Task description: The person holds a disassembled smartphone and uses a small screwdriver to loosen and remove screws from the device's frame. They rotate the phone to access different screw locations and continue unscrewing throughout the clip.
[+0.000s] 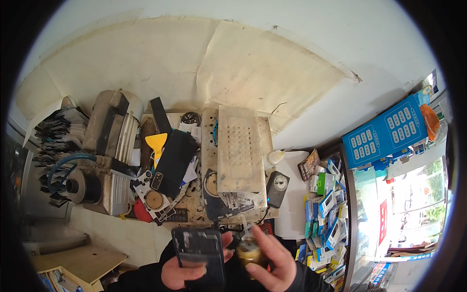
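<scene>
At the lower middle of the head view, my left hand [181, 273] is closed around a dark smartphone [199, 246], its thumb over one long edge and fingertips showing at the other. The phone has pale smudged patches near its top end. To its right, my right hand [281, 265] grips a small gold-coloured can [249, 252] between thumb and fingers. A pale translucent piece [246, 228] rises by the can's top; I cannot tell whether it is attached. Both hands are in front of the workbench's near edge, apart from each other.
On the bench [265, 134] lie a perforated plate [238, 146], a yellow scraper [156, 143], a black flat panel [176, 163] and a small dark box with a dial [278, 189]. A motor-like machine [109, 187] stands left. Packaged goods [321, 228] crowd the right, below a blue box [384, 131].
</scene>
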Demonstrator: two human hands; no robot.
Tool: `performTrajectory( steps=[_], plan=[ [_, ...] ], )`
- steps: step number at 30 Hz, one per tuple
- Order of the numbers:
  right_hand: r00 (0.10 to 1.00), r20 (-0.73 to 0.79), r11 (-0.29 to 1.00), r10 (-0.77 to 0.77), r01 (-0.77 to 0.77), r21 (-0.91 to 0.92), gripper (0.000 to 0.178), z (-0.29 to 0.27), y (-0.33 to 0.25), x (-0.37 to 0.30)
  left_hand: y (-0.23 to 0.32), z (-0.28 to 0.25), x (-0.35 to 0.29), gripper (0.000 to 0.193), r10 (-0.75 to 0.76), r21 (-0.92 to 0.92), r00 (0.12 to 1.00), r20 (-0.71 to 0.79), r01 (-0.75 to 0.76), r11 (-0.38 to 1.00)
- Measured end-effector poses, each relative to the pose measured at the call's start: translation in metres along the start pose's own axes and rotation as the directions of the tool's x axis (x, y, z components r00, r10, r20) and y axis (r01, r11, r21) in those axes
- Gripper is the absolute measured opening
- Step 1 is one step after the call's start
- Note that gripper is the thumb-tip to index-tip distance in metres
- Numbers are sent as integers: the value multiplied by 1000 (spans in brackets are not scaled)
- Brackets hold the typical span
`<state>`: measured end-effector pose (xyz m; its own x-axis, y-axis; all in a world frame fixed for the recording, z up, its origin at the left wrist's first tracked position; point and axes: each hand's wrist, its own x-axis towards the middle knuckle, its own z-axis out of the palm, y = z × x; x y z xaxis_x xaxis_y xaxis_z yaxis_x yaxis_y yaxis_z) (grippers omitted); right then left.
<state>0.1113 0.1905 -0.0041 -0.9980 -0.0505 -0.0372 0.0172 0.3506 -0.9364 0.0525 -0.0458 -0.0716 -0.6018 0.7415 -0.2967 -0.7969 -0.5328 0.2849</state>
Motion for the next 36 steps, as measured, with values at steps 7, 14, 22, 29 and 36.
performTrajectory(
  steps=[7,14,22,29,36],
  plan=[
    [950,148,936,-275,300,-182,62,4,9,15,-8,-17,-7,66,-19,192,996,93,0,981],
    [849,92,518,-521,400,-756,53,-19,24,65,-10,-1,-2,60,9,51,948,319,-27,998],
    [812,115,380,-572,387,-840,46,-5,24,91,-6,-11,-2,66,-226,221,908,352,154,963],
    [848,108,386,-519,346,-855,44,-4,26,90,-8,-12,-4,61,-235,215,912,336,169,962],
    [826,-33,492,-562,301,-817,43,-13,33,77,-10,-6,6,62,-222,222,918,327,154,963]
  ],
)
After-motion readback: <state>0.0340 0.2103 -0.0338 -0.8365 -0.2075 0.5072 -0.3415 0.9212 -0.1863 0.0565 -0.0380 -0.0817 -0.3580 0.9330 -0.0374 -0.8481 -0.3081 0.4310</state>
